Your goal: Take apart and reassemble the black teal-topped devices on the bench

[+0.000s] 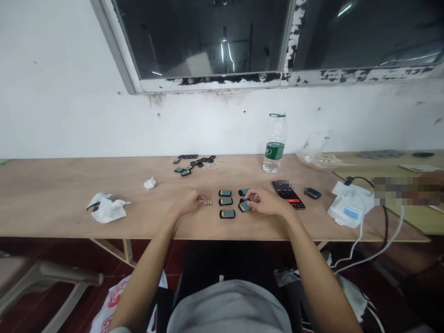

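Plywood table (58, 208), viewed from above with both bare forearms reaching over its near edge; all positions are given from the black smartphone (287, 194), which lies face up showing a timer and a red bar. Well left of the smartphone, the left hand (190, 202) draws its fingers (200, 200) into a narrow pinch on a tiny gold-coloured piece (209, 201), too small to identify with confidence. Just left of the smartphone, the right hand (265, 202) holds a tilted black-framed display module (244, 205) in a narrow grip of its fingertips (250, 197).

Between the hands, three similar modules (225, 201) form a short column, and a fourth (243, 191) lies just beyond the right hand. Farther left are a crumpled tissue (150, 183) and a larger white wad of tissue (108, 208). A loose cluster of dark modules (192, 163) lies farther back, left of the smartphone. To its right are a small dark case (312, 193) and a white boxy device with cables (350, 206). Behind it stand a green-labelled water bottle (274, 143) and a clear plastic bag (315, 152). Beyond them rise a white wall (69, 92) and a dark window (204, 39) with peeling paint on its frame.
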### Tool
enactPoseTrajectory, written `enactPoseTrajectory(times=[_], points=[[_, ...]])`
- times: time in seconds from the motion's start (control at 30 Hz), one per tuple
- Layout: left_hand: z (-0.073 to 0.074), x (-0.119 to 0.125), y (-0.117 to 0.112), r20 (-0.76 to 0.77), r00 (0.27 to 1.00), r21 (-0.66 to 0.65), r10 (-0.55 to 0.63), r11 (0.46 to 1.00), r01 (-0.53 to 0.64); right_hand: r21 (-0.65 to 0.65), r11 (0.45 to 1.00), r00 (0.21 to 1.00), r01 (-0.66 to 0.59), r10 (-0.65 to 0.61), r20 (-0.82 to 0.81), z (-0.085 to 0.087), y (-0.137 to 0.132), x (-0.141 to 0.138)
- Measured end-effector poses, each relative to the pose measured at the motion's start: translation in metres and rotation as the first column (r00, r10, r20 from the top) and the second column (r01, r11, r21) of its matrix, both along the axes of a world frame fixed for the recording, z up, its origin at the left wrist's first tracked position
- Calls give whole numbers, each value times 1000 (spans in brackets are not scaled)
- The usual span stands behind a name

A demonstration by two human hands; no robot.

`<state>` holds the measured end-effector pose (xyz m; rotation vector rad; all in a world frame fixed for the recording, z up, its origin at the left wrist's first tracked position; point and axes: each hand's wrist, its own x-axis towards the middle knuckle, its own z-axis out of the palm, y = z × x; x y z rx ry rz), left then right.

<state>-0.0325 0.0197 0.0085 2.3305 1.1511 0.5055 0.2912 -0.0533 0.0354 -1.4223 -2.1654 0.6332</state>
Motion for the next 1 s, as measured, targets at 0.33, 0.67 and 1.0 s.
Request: enactPoseTrajectory(times=[0.33, 0.67, 1.0], points=[[16, 15, -17, -2, 999, 261, 35, 965, -34, -72, 997, 940, 5, -29, -340, 4, -2, -12], [18, 71, -63, 239, 959, 582, -151, 813, -17, 30, 996, 833, -89, 91, -546, 6, -8, -32], [15, 65, -60, 167, 971, 656, -173, 755, 22, 26, 995, 835, -91, 91, -543, 12, -13, -33]])
